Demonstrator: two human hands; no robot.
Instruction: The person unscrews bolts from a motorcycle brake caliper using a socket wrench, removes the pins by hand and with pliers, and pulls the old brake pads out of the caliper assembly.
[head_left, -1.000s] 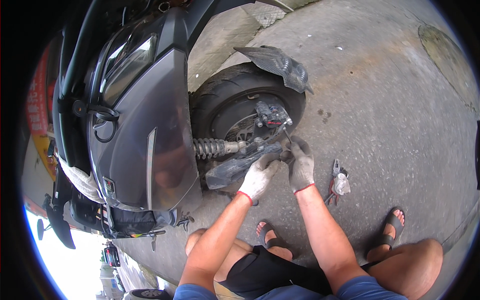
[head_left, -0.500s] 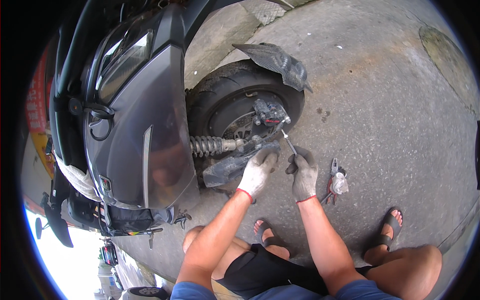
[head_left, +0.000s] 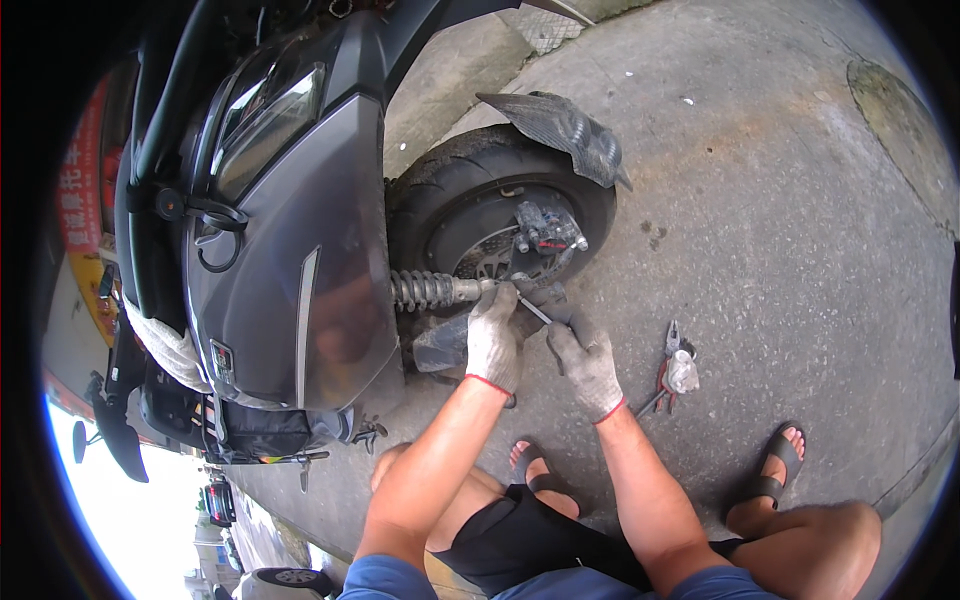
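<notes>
A dark grey scooter (head_left: 290, 250) stands at the left with its rear wheel (head_left: 480, 215) facing me. A brake caliper (head_left: 545, 230) sits on the wheel hub, and a coil shock absorber (head_left: 430, 290) runs beside it. My left hand (head_left: 493, 338), in a grey work glove, presses against the lower end of the shock by the hub. My right hand (head_left: 585, 362), also gloved, grips a thin metal tool (head_left: 535, 310) whose tip points up toward the hub.
Red-handled pliers (head_left: 665, 365) and a small pale object (head_left: 683, 372) lie on the concrete to the right of my hands. A carbon-pattern mudguard (head_left: 565, 130) juts over the tyre. My sandalled feet (head_left: 775, 470) rest on the ground below.
Both hands have dropped slightly from the wheel hub. The right hand has drawn back a little with the tool.
</notes>
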